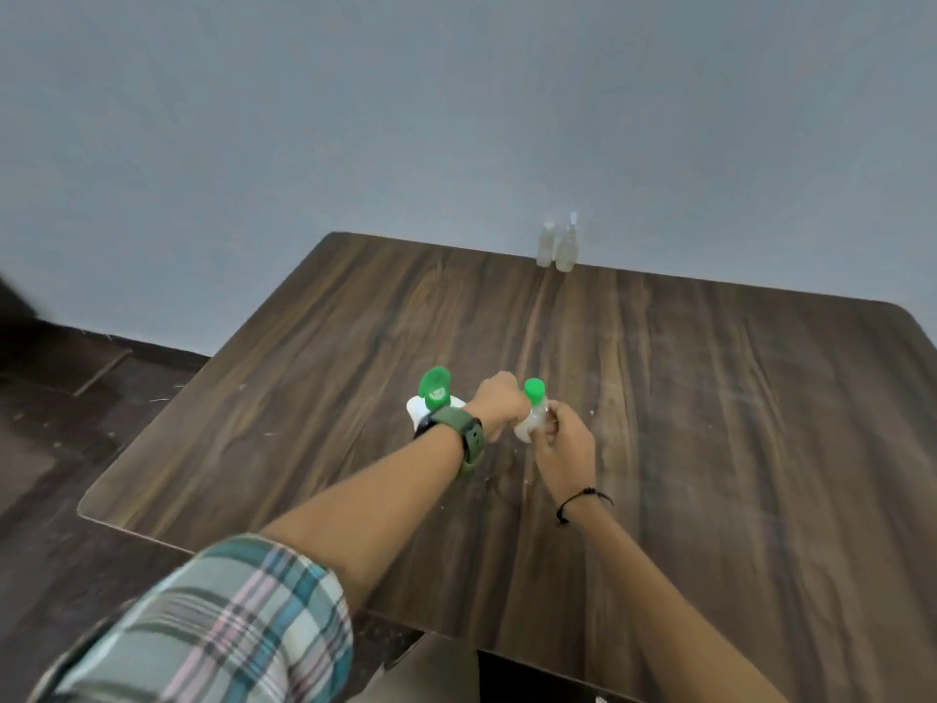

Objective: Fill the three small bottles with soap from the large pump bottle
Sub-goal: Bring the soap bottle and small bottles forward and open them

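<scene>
A small translucent bottle (pixel 530 423) with a green cap (pixel 534 389) stands tilted at mid-table. My right hand (pixel 565 446) wraps its body from the right. My left hand (pixel 502 404) is curled against its neck from the left, with the fingertips hidden. Just left of my left wrist stands the large white soap bottle (pixel 417 412), its green lid (pixel 434 384) flipped up and its lower part hidden by my wrist. Two more small clear bottles (pixel 545 244) (pixel 567 247) stand side by side at the table's far edge by the wall.
The dark wooden table (pixel 684 398) reaches the grey wall at the back; its left edge and rounded front-left corner drop to a dark floor. A few pale specks lie on the wood around the hands. A watch with a green strap (pixel 459 431) is on my left wrist.
</scene>
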Tool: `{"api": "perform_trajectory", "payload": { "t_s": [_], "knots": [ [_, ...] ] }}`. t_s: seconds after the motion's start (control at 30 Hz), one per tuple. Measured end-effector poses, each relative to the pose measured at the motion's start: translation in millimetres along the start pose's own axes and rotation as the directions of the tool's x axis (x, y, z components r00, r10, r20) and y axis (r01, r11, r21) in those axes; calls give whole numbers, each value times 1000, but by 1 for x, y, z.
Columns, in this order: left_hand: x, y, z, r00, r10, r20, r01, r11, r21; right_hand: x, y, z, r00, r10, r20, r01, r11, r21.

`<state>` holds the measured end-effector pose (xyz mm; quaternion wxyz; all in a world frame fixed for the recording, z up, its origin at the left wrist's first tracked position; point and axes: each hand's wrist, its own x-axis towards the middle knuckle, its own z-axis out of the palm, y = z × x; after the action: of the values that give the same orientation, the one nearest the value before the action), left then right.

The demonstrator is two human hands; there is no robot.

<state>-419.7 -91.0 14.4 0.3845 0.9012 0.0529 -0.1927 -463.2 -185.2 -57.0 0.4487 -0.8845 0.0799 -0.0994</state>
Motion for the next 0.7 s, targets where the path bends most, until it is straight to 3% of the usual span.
{"api": "perform_trajectory", "payload": {
  "t_s": [0.13, 0.37, 0.5, 0.7],
  "knots": [
    [-12, -23, 34, 996, -34, -80, 23, 991, -128, -14, 16, 0, 1000, 19, 22, -18, 1000, -18],
    [-15, -47, 60, 1000, -4, -28, -3, 966, -259, -22, 40, 2, 995, 45, 90, -42, 998, -38],
    [-12, -53, 63, 1000, 11, -14, -14, 973, -229, -24, 46, 5, 994, 53, 99, -51, 999, -17],
    [-4, -32, 38, 992, 74, -102, -73, 997, 13, -12, 49, -2, 983, 183, 4, -183, 980, 72]
  ]
}}
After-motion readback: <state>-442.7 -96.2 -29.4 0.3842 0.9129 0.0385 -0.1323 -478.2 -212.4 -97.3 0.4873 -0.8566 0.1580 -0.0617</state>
